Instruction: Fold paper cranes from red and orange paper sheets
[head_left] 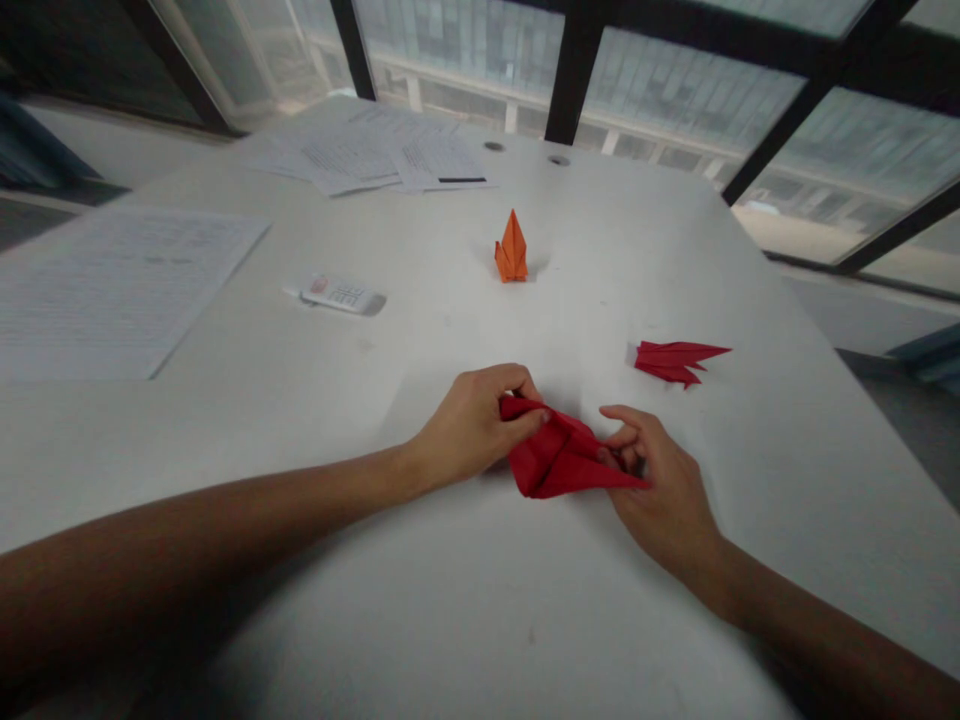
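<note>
Between my hands is a partly folded piece of red origami paper (551, 465), held just above the white table (450, 620). My left hand (476, 420) pinches its upper left edge, thumb on top and fingers behind. At its pointed right end, my right hand (664, 490) grips the paper, with the index finger stretched away from the others. Beyond my right hand lies a folded red origami piece (675, 361) with several points. Farther back, an orange origami crane (512, 250) stands upright. My right fingertips are partly hidden by the paper.
A white tube-like item with printing (341, 296) lies left of centre. One printed sheet (112, 290) covers the table's left side, and several overlapping papers (360, 150) are at the back. Two round cable holes sit near the far edge, before the windows (472, 60).
</note>
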